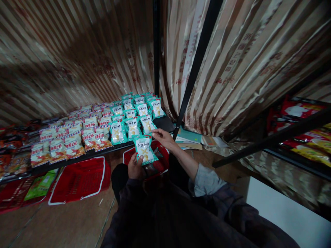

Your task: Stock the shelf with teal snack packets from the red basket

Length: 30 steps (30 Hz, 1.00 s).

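Observation:
My left hand (136, 166) grips the lower left edge of a teal and white snack bag (144, 150), thumb on its front, above a red basket (164, 151). To the right of that bag, my right hand (163, 138) reaches to the front right corner of the shelf, fingertips at the lower edge of another teal bag (147, 124). Whether those fingers pinch it is too small to tell. More teal bags (118, 132) stand in rows on the low shelf, beside white and orange snack bags (73, 145).
An empty-looking red basket (77, 181) and one with a green packet (41, 185) lie on the floor at left. Black posts (198, 65) rise before striped curtains (232, 62). Papers (190, 136) lie right of the shelf; red and yellow packets (310, 148) fill another shelf.

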Available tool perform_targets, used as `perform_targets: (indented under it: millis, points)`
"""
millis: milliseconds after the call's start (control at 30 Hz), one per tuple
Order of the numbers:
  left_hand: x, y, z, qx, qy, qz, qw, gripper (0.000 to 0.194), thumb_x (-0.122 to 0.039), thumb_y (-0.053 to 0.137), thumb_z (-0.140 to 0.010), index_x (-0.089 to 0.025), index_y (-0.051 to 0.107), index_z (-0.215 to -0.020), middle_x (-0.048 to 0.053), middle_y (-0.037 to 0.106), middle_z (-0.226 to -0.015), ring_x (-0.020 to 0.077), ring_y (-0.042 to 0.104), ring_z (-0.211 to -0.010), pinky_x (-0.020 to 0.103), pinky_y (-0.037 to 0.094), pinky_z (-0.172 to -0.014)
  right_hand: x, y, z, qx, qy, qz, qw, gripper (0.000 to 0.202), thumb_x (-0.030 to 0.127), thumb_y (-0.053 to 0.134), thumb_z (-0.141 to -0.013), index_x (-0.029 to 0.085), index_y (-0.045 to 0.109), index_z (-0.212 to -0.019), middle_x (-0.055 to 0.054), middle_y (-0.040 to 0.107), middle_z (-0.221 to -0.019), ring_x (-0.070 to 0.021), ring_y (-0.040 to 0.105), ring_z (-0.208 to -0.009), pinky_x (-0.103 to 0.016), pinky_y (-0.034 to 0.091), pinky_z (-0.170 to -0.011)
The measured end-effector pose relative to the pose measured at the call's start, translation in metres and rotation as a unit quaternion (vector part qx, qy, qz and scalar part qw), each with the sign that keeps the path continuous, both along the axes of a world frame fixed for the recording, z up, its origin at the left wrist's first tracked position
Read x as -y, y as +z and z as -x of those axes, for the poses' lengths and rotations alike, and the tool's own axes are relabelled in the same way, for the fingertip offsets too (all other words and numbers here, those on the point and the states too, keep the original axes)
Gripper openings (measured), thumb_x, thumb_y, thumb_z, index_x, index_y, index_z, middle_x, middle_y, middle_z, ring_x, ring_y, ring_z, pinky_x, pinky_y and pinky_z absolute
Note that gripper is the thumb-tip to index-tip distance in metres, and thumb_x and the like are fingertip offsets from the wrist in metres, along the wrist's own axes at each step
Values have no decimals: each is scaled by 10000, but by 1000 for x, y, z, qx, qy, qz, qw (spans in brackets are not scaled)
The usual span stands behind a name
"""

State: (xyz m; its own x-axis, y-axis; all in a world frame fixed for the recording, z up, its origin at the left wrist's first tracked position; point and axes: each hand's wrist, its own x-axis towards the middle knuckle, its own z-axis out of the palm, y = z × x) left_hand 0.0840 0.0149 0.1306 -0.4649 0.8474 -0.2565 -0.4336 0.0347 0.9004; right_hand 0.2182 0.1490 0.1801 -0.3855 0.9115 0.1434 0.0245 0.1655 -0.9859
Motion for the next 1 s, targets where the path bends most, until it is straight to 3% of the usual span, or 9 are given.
perform_targets:
  millis: [133,300,733,1000]
  points:
    - [-1,1,-2,9,-2,-6,1000,666,-444,770,-523,-131,566,-1074,110,680,-1019,265,645,-919,362,496,-822,3,1,-1,-38,30,98,994,340,401,685,-660,171,626,-903,-5,645,-756,-124,588,-679,-256,468,-658]
    - [0,6,-6,3,-14,-4,1000,653,-468,768,-512,-135,582,-1042,112,684,-1009,264,642,-918,357,491,-817,7,2,4,-90,35,142,985,370,402,741,-575,169,608,-829,17,625,-716,-109,571,-637,-245,457,-641]
    - [0,9,-9,19,-30,0,999,656,-434,790,-489,-124,548,-1015,138,669,-1031,282,621,-971,388,462,-867,10,8,10,-103,-23,100,989,276,401,684,-587,177,577,-709,45,553,-619,-96,483,-577,-232,363,-579]
    - [1,26,-6,9,-81,-25,996,605,-417,754,-571,-140,545,-1067,118,678,-993,267,639,-922,371,484,-820,15,15,11,-79,-21,95,992,254,386,664,-597,171,572,-696,49,514,-583,-88,433,-535,-224,313,-523]
